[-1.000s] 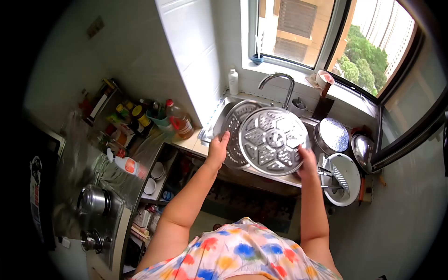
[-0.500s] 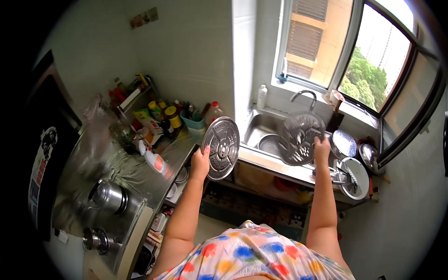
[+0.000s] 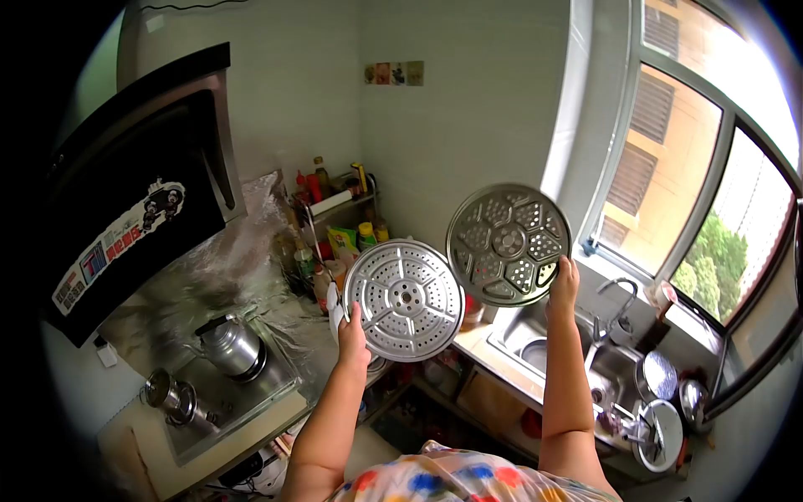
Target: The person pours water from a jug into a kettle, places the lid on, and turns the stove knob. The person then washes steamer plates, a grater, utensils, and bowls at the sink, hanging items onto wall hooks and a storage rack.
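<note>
My left hand (image 3: 353, 336) grips the rim of a round perforated metal steamer rack (image 3: 404, 303), its flat face turned toward me. A second round steamer rack (image 3: 508, 243), darker and with holes grouped in wedge-shaped sections, is held at its right edge by my right hand (image 3: 566, 283). Both racks are up in the air, tilted toward me. They are side by side, the right one a little higher; whether their rims touch I cannot tell. Part of a white bottle (image 3: 334, 311) shows behind the left rack.
A kettle (image 3: 230, 345) stands on the stove (image 3: 268, 393) at left, under a black range hood (image 3: 138, 188). Condiments crowd a corner shelf (image 3: 343, 203). To the right are a double sink (image 3: 615, 368), a white colander (image 3: 667, 435) and an open window (image 3: 669, 151).
The view has swung left. Both racks have come up and closer together, and the right one has moved from over the sink to beside the left one.
</note>
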The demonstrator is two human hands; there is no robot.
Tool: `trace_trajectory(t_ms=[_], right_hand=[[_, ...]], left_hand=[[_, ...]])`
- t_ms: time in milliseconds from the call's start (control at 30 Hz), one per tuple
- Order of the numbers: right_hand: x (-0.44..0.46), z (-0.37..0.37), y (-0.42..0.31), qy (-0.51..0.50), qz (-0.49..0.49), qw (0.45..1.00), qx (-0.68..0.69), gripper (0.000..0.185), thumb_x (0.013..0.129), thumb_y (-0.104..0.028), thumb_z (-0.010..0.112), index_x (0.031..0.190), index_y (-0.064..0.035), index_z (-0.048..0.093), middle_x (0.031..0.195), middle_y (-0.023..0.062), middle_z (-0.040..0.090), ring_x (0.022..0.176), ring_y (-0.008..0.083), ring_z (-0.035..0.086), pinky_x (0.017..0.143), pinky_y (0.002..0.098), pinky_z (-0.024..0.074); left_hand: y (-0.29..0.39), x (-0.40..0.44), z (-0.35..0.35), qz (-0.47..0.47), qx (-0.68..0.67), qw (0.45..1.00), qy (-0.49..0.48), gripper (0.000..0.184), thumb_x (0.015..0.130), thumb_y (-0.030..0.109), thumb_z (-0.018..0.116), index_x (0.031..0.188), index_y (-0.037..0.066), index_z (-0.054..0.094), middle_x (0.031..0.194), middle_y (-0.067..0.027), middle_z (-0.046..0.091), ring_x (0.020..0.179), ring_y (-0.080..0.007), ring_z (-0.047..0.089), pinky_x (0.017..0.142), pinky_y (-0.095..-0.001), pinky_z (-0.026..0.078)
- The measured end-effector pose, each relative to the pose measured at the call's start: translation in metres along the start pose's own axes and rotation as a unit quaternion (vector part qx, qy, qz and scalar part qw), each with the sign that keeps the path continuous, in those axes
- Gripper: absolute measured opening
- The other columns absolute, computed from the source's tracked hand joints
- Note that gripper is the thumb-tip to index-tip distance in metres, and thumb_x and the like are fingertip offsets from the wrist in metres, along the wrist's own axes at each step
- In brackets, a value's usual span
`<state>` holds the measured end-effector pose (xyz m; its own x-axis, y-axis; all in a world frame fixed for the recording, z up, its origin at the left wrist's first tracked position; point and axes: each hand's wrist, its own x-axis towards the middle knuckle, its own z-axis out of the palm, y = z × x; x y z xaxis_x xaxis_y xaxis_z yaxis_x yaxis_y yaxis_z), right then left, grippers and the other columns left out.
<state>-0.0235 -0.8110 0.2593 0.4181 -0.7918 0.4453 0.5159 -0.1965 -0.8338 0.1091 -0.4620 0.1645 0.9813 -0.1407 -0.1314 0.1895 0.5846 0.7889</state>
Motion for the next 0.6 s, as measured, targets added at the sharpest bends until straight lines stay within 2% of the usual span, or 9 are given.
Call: trace_trajectory(t_ms=[100, 133, 167, 233, 267, 367, 467, 567, 600], right_hand=[[0.03, 0.049, 0.002, 0.026, -0.083, 0.994, -0.06, 0.024, 0.092, -0.023, 0.042, 0.092, -0.0016, 0.053, 0.083, 0.0027, 0.055, 0.074, 0.0096, 0.048, 0.065, 0.0243, 0.0392], [0.032, 0.068, -0.009, 0.027, -0.053, 0.998, -0.03, 0.023, 0.093, -0.025, 0.042, 0.091, -0.0041, 0.051, 0.08, 0.0028, 0.056, 0.065, 0.0084, 0.052, 0.054, 0.0229, 0.0389], [0.048, 0.085, 0.001, -0.006, -0.072, 0.997, 0.039, 0.014, 0.091, -0.02, 0.046, 0.092, -0.0066, 0.049, 0.075, 0.0029, 0.057, 0.051, 0.0077, 0.051, 0.041, 0.02, 0.0335], [0.069, 0.117, -0.005, -0.165, 0.006, 0.986, 0.002, 0.013, 0.089, -0.013, 0.051, 0.099, -0.0056, 0.047, 0.072, 0.0034, 0.056, 0.047, 0.0082, 0.051, 0.037, 0.0188, 0.0329], [0.08, 0.139, 0.0, -0.183, 0.025, 0.98, 0.071, 0.019, 0.086, -0.007, 0.053, 0.103, -0.0067, 0.045, 0.075, 0.0059, 0.059, 0.042, 0.0094, 0.05, 0.034, 0.0172, 0.0306], [0.121, 0.188, 0.016, -0.17, -0.059, 0.982, -0.062, 0.018, 0.087, -0.006, 0.047, 0.103, -0.0013, 0.042, 0.077, 0.0094, 0.059, 0.046, 0.0132, 0.054, 0.038, 0.0218, 0.0382], [0.148, 0.24, 0.025, -0.183, -0.092, 0.978, -0.039, 0.016, 0.089, -0.008, 0.042, 0.102, 0.0015, 0.04, 0.079, 0.0121, 0.058, 0.046, 0.0159, 0.054, 0.041, 0.0257, 0.042], [0.178, 0.277, 0.037, -0.21, -0.127, 0.961, -0.128, 0.017, 0.091, -0.01, 0.038, 0.102, 0.0021, 0.039, 0.08, 0.0141, 0.056, 0.045, 0.0177, 0.053, 0.043, 0.0276, 0.0429], [0.187, 0.287, 0.041, -0.208, -0.125, 0.961, -0.131, 0.017, 0.092, -0.011, 0.038, 0.103, 0.0023, 0.039, 0.078, 0.0143, 0.056, 0.044, 0.018, 0.053, 0.042, 0.0281, 0.0427]], left_hand=[[-0.007, 0.043, -0.017, -0.002, -0.01, 1.0, 0.011, 0.051, 0.089, 0.042, 0.048, 0.117, -0.001, 0.047, 0.11, -0.0096, 0.056, 0.097, -0.0213, 0.056, 0.084, -0.0351, 0.045], [-0.008, 0.052, -0.016, -0.004, -0.038, 0.999, -0.003, 0.051, 0.089, 0.042, 0.048, 0.117, -0.001, 0.047, 0.111, -0.0097, 0.056, 0.098, -0.0217, 0.056, 0.084, -0.0358, 0.045], [-0.009, 0.06, -0.014, -0.006, -0.067, 0.998, -0.017, 0.051, 0.089, 0.042, 0.048, 0.117, -0.001, 0.046, 0.112, -0.0099, 0.056, 0.099, -0.022, 0.056, 0.084, -0.0365, 0.046], [-0.009, 0.074, -0.003, 0.015, -0.092, 0.995, -0.022, 0.047, 0.09, 0.04, 0.046, 0.119, 0.002, 0.045, 0.112, -0.0092, 0.055, 0.099, -0.0223, 0.056, 0.084, -0.0379, 0.047], [-0.01, 0.083, 0.0, 0.006, -0.093, 0.996, -0.009, 0.046, 0.091, 0.039, 0.045, 0.119, 0.002, 0.045, 0.112, -0.009, 0.055, 0.1, -0.0222, 0.056, 0.084, -0.0379, 0.047], [-0.008, 0.102, 0.018, -0.001, -0.094, 0.995, 0.017, 0.046, 0.091, 0.039, 0.044, 0.119, 0.003, 0.046, 0.113, -0.0084, 0.055, 0.101, -0.0215, 0.055, 0.085, -0.0379, 0.047], [-0.008, 0.119, 0.028, 0.021, -0.098, 0.995, 0.029, 0.043, 0.092, 0.038, 0.043, 0.118, 0.004, 0.047, 0.113, -0.0081, 0.055, 0.102, -0.0201, 0.055, 0.085, -0.0368, 0.047], [-0.005, 0.136, 0.039, 0.032, -0.138, 0.989, 0.049, 0.038, 0.092, 0.036, 0.043, 0.112, 0.005, 0.052, 0.102, -0.006, 0.061, 0.091, -0.0179, 0.06, 0.08, -0.0342, 0.049], [-0.004, 0.144, 0.038, 0.023, -0.129, 0.991, 0.031, 0.038, 0.093, 0.035, 0.042, 0.114, 0.004, 0.05, 0.107, -0.0058, 0.059, 0.094, -0.0177, 0.058, 0.081, -0.0347, 0.049]])
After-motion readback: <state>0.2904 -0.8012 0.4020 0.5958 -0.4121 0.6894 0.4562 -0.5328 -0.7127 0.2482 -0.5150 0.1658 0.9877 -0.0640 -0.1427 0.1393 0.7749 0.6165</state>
